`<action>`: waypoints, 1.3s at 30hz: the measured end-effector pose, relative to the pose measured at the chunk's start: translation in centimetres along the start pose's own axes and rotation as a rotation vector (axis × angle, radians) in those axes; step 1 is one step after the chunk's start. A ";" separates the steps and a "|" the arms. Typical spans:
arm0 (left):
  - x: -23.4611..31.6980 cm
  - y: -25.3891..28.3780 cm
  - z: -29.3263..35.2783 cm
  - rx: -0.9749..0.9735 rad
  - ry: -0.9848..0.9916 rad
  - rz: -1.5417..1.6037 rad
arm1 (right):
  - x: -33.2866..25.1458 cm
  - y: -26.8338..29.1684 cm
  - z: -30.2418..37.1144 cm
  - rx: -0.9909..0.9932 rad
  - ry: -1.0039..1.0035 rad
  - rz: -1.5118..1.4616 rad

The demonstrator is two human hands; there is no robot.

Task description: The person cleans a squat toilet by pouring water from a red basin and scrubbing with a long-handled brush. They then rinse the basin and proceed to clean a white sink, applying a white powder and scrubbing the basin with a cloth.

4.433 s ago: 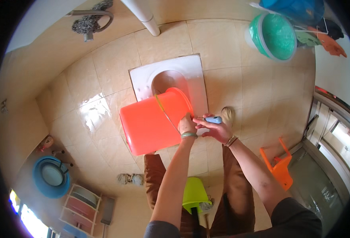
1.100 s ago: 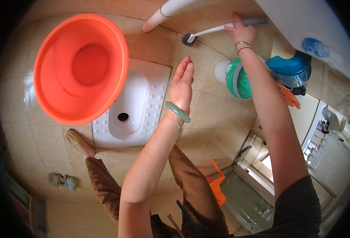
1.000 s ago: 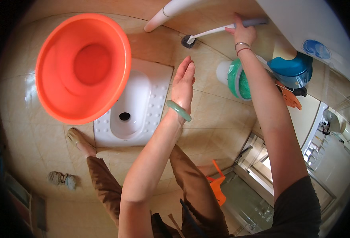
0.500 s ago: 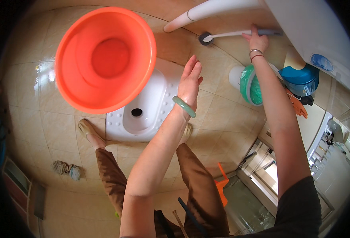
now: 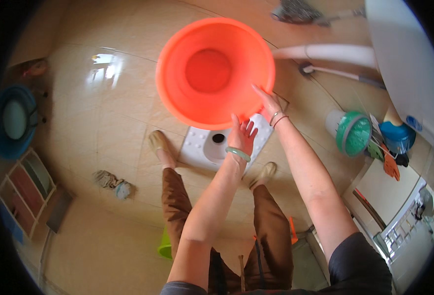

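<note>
Over beige floor tiles (image 5: pixel 81 108), the red bucket (image 5: pixel 241 64) is seen far centre, the squat toilet (image 5: pixel 198 147) partly hidden by it! The left hand (image 5: pixel 242 137) is spread at the bucket's near side; the right hand (image 5: pixel 271 104) is laid against it, grip unclear. A green-lined bin (image 5: pixel 343 133) is seen right, cloth (image 5: pixel 108 180) left.

I have the left arm (image 5: pixel 214 199) stretched forward and leaning a little to the right; the right arm (image 5: pixel 308 169) slants up to the left, so the two are near at the wrists (image 5: pixel 234 166). My left hand (image 5: pixel 242 139) is opened, its thumb (image 5: pixel 235 121) lifted and its fingers (image 5: pixel 249 129) spread. My right hand (image 5: pixel 270 104) is near to it, a little higher and more to the right. One digit (image 5: pixel 258 90) of it points up and left; how far this hand is closed, I cannot tell.
</note>
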State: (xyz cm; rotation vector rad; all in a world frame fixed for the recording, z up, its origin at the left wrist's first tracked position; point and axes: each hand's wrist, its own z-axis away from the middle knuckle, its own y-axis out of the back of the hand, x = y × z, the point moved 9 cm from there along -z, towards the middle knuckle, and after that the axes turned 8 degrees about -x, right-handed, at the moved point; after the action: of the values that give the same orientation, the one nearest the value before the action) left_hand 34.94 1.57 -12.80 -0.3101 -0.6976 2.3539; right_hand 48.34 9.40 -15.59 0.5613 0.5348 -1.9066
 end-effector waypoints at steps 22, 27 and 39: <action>53.6 -10.7 14.6 0.253 -0.502 -0.321 | -38.3 -46.2 2.4 0.349 0.885 1.087; 58.9 -14.5 14.8 0.227 -0.535 -0.383 | -49.7 -57.6 -1.0 -0.067 0.870 0.792; 63.4 -16.6 15.1 0.219 -0.516 -0.500 | -53.3 -60.4 -4.7 -0.211 1.019 1.273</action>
State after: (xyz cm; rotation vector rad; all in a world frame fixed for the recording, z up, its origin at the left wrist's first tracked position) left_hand -10.20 47.51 6.50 0.5301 -0.6445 1.9969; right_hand 12.43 72.58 19.54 1.3186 0.7242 -0.2672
